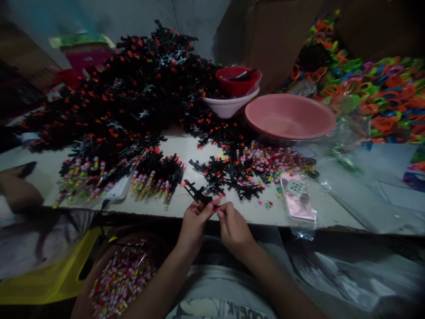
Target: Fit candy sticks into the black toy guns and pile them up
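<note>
At the table's front edge, my left hand (195,219) is closed around a small black toy gun (199,194) with an orange tip pointing up and to the left. My right hand (234,226) pinches at the gun's near end, where a small reddish piece shows between the fingertips; what it is I cannot make out. Just beyond my hands lie loose black toy guns (244,188). Behind them to the right is a pile of small tubes (265,159) with pink and yellow wrapping. Guns with such tubes attached lie in a bunch (151,181) to the left.
A tall heap of toy guns (133,93) covers the back left. A pink basin (290,115) and a red bowl (237,82) stand behind. Colourful plastic pieces (392,97) fill the right back. Below the table, a tub holds more tubes (122,279). Another person's arm (20,190) rests at left.
</note>
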Demonstrator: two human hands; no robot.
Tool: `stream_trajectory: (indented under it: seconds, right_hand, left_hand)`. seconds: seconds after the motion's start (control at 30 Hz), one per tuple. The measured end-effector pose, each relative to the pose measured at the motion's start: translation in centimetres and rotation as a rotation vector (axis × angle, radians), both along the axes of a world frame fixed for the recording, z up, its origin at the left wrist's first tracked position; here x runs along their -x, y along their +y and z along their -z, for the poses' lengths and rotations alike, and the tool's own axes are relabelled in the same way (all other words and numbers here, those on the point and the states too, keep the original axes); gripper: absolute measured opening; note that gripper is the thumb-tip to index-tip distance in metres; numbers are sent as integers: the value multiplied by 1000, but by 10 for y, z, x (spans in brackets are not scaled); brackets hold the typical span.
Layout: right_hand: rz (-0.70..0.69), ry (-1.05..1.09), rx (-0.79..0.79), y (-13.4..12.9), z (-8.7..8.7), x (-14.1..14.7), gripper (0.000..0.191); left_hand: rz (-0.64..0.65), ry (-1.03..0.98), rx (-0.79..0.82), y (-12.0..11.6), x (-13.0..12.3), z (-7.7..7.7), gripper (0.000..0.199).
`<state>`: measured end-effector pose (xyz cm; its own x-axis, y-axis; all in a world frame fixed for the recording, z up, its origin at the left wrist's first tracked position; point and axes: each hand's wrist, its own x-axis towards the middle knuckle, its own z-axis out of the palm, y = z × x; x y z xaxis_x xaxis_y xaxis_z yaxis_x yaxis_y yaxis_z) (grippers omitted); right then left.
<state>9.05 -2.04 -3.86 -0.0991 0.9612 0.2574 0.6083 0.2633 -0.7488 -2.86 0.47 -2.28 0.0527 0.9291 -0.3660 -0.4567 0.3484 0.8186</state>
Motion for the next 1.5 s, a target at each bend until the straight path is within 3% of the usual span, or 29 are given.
stream_trajectory:
  seconds: [0.1,0.2,0.3,0.43,0.5,0.57,0.63,0.73,0.8,0.87,0.93,1.0,1.03,1.1,1.2,1.27,1.4,1.5]
  right_hand:
    - [78,-245,-204,1,5,3,16]
    - [118,-364,-302,3,7,2,16]
    - [143,-398,-315,5,6,0,20]
    - [106,-322,-224,7,1,2,20]
    - [58,-255,-165,10,-2,-2,24]
    - [51,-200,-131,15,-3,-13,40]
    - [107,-174,-125,23,-2,-32,41]
    - [245,-205,-149,36,4,-73,30]
    - [357,-279,-154,44,8,-101,27]
    - [462,-398,-107,49,13,-123,26]
    - [518,-518,-32,53,16,-137,25]
    - [513,-591,17,58,19,-141,26]
    - [503,-611,29,62,20,-141,27]
    - [494,-649,49,74,21,-137,31]
    - [500,-731,96,95,21,-130,33]
    - [521,-778,120,105,19,-127,31]
    - [533,-764,143,107,10,-131,20]
    - [528,-550,110,92,3,-134,15]
  left_hand:
    - [-18,24,49,-3,-2,-3,39]
    - [2,-36,131,-5,-4,-8,43]
    - [37,-52,139,-6,-7,-12,42]
    - [26,81,20,4,-1,-13,40]
    - [-42,242,-73,19,16,-15,43]
    - [-118,478,-169,39,45,-21,47]
    - [-170,808,-243,64,83,-29,52]
    - [-312,1406,-313,96,141,-38,41]
    - [-301,1644,-329,110,168,-39,41]
    - [-221,1808,-294,115,179,-37,49]
    - [-185,1923,-280,111,172,-33,57]
    - [-147,1944,-397,102,148,-28,58]
    - [-96,1911,-492,96,130,-25,54]
    - [130,1772,-650,86,90,-18,47]
    - [363,1602,-602,76,35,-5,44]
    - [441,1575,-528,75,14,5,45]
    - [484,1419,-407,78,14,18,48]
    - [547,1276,-356,78,28,22,48]
